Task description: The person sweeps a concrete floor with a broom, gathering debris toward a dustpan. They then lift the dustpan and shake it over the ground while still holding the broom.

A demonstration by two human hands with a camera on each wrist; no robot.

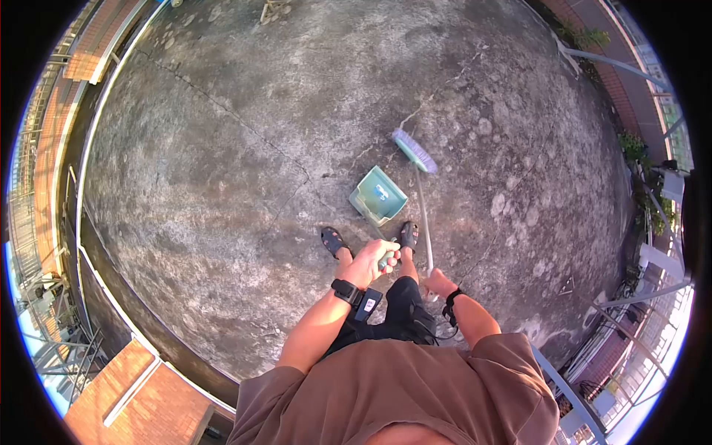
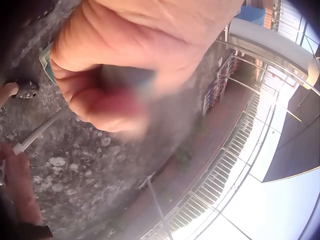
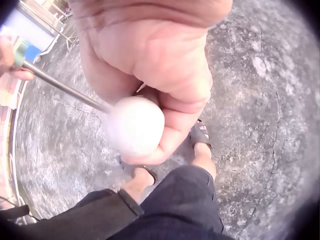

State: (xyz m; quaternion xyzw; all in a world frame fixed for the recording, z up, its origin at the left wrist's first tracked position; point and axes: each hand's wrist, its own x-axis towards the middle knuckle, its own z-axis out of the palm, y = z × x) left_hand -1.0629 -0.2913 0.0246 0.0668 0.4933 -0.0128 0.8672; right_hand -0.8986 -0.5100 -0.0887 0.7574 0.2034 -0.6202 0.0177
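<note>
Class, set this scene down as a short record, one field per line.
Ground: cracked grey concrete
Left hand: grips green handle of dustpan
Right hand: grips broom pole near its white end
Dustpan: green, in front of the feet; blue-and-white patch inside, nature unclear
Broom head: purple bristles, beyond dustpan, to its right

Ok so, dustpan (image 1: 366, 195): pale green, boxy, small blue-and-white patch inside, metal handle with green grip (image 3: 20, 55) leaning up toward near side. Broom (image 1: 425, 222): green head (image 1: 408, 145), purplish bristles (image 1: 422, 157), long pale handle angled up too, rounded white end cap (image 3: 135, 126). Head sits far-right of pan, not touching.
</note>
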